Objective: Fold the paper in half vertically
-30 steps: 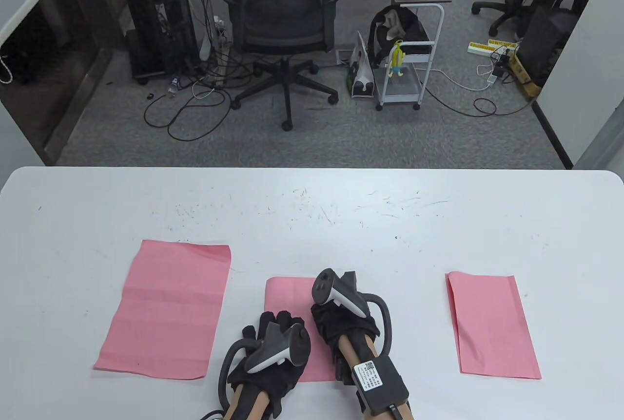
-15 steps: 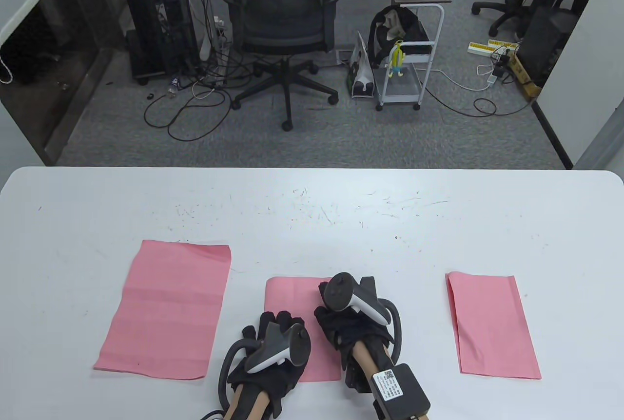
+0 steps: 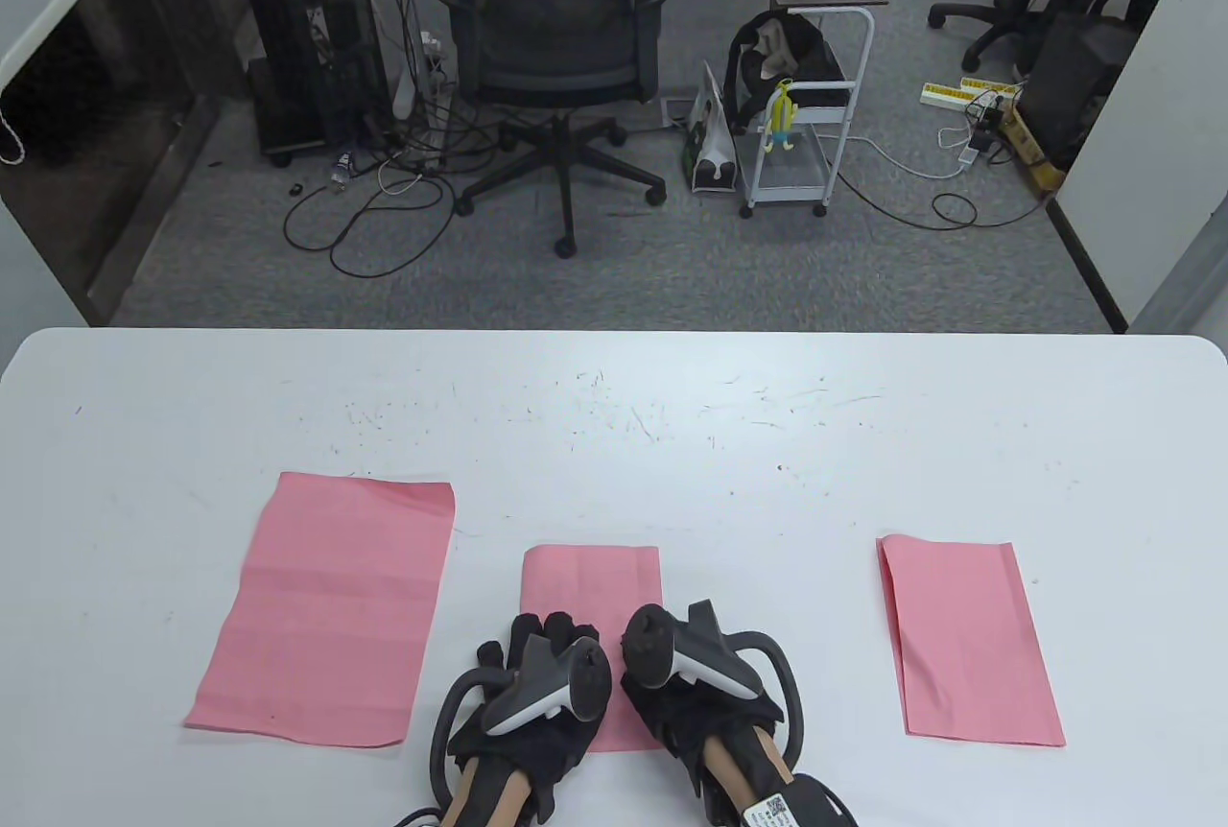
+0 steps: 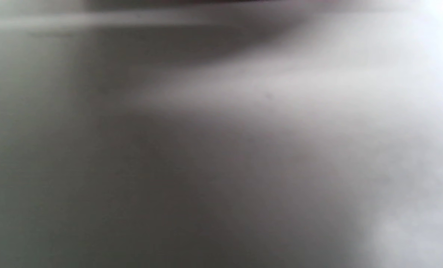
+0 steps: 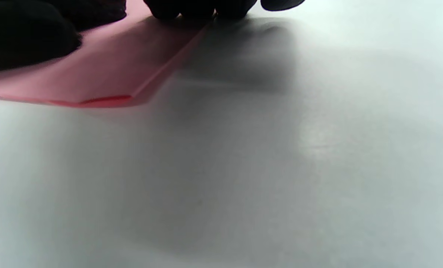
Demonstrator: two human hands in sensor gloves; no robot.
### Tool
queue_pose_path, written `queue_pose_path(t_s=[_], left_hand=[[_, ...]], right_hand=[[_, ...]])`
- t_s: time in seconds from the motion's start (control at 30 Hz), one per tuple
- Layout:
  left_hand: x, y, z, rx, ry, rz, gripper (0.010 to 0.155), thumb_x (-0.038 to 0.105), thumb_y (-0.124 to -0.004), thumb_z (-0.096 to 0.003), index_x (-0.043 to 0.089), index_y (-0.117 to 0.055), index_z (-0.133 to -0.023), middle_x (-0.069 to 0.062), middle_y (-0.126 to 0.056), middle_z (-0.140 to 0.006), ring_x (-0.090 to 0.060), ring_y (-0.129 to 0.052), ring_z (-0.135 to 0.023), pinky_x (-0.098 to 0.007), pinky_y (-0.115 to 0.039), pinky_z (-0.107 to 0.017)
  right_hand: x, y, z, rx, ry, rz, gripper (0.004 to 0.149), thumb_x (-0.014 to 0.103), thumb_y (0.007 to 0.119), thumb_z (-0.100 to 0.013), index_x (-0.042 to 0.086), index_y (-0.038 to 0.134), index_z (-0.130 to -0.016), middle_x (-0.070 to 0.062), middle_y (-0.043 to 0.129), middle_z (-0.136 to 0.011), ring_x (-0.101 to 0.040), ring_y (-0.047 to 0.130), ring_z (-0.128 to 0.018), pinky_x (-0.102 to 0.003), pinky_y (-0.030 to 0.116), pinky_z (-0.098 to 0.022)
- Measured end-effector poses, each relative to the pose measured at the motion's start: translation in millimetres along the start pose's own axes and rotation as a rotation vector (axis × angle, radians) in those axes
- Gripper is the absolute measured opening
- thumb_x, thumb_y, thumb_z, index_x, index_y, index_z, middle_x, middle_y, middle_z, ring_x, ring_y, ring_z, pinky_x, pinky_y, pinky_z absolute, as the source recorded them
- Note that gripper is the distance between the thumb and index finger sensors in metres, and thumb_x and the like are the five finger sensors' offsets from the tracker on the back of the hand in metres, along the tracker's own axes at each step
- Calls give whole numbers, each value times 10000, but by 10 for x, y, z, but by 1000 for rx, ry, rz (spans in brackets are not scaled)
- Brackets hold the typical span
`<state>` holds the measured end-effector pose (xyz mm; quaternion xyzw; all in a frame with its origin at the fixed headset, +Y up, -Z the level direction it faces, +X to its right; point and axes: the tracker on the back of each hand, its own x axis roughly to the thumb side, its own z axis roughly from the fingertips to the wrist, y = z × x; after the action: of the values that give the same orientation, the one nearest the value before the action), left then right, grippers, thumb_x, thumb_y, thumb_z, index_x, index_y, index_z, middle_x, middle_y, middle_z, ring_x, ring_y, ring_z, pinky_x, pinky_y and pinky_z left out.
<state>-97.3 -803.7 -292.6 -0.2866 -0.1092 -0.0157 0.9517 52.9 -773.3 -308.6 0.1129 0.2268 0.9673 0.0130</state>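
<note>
Our left grip (image 3: pixel 537 688) flat on the folded pink paper (image 3: pixel 592 578), right grip (image 3: pixel 686 683) fingertips (image 5: pixel 197 9) pressing its right edge, desk (image 3: pixel 614 405) beneath

I am seeing a white label (image 3: pixel 779 808) with a small code square on the right wrist unit, but I am reading no legible text anywhere.

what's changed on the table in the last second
The right hand slid back toward the person along the right edge of the middle paper, uncovering its far part. The left hand stayed resting on that paper. The left sheet and right sheet did not move.
</note>
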Motion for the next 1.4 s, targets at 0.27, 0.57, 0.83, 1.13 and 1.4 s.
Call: queue_pose_path(t_s=[0.27,0.57,0.83,1.13,1.4], left_hand=[[-1,0,0,-2,0,1,748,554,-380,-591,252,-15,-1170,-86,37,-1233,-453,-11,-1139,-727,-188,-804],[-3,0,0,-4,0,1,748,554,-380,-591,253,-11,-1168,-87,41,-1232,-451,-8,-1139,-726,-185,-803],[-3,1,-1,-3,-1,1,749,554,-380,-591,252,-12,-1169,-86,38,-1232,-450,-8,-1139,-726,-185,-803],[-3,-2,0,-1,-1,1,746,554,-378,-591,253,-13,-1168,-86,39,-1232,-451,-9,-1138,-726,-185,-803],[-3,-2,0,-2,-1,1,747,554,-379,-591,253,-12,-1168,-86,40,-1231,-451,-8,-1138,-727,-185,-802]], right_hand=[[33,-12,-17,42,1,1,555,475,637,-475,280,595,-993,-14,578,-1072,-290,604,-981,-502,572,-724],[96,28,101,59,-32,62,559,467,644,-473,262,602,-992,-37,584,-1066,-296,623,-968,-498,591,-714],[181,163,373,72,-81,148,575,468,645,-470,246,591,-998,-60,581,-1065,-313,634,-961,-502,602,-707],[225,292,644,74,-152,207,578,470,645,-467,237,602,-994,-75,596,-1057,-322,656,-950,-506,616,-698],[232,320,658,55,-148,211,576,475,643,-467,238,606,-991,-76,604,-1052,-322,666,-943,-505,621,-695]])
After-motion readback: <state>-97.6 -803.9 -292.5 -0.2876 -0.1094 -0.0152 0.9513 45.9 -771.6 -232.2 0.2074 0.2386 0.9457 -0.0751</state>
